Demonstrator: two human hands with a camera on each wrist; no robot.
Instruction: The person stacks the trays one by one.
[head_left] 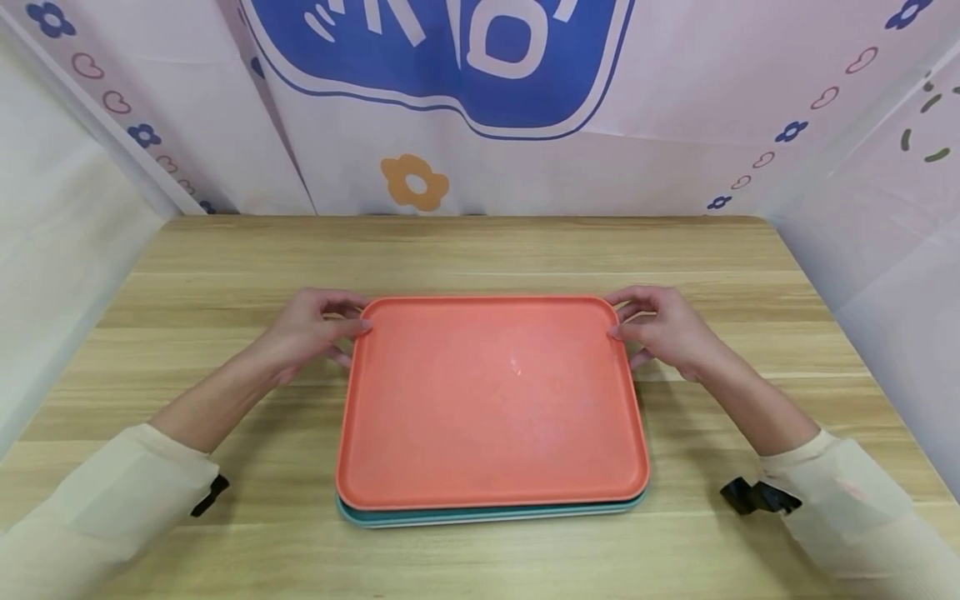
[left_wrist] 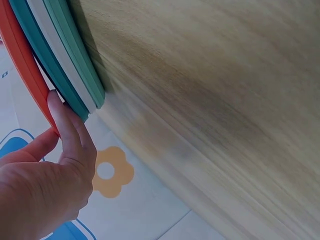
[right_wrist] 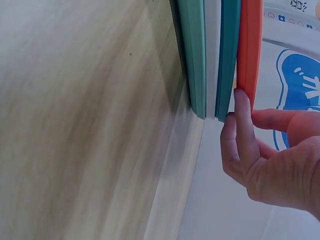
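Note:
A coral-red tray point(head_left: 487, 400) tops a stack of trays, its far side tilted up a little from those beneath. My left hand point(head_left: 318, 325) pinches its far left corner, thumb on the rim and fingers underneath. At the far right corner, my right hand point(head_left: 660, 325) grips the same tray in the same way. Under it lie a dark teal tray point(left_wrist: 50, 60), a white tray point(left_wrist: 62, 52) and a light green tray point(right_wrist: 192, 60), seen edge-on in the wrist views. A narrow gap shows between the red and teal trays by the fingers.
The stack sits on a wood-grain table point(head_left: 225, 275). Behind the table's far edge hangs a white printed cloth point(head_left: 600, 175) with a blue sign and an orange flower. White sheets also stand along the left and right sides.

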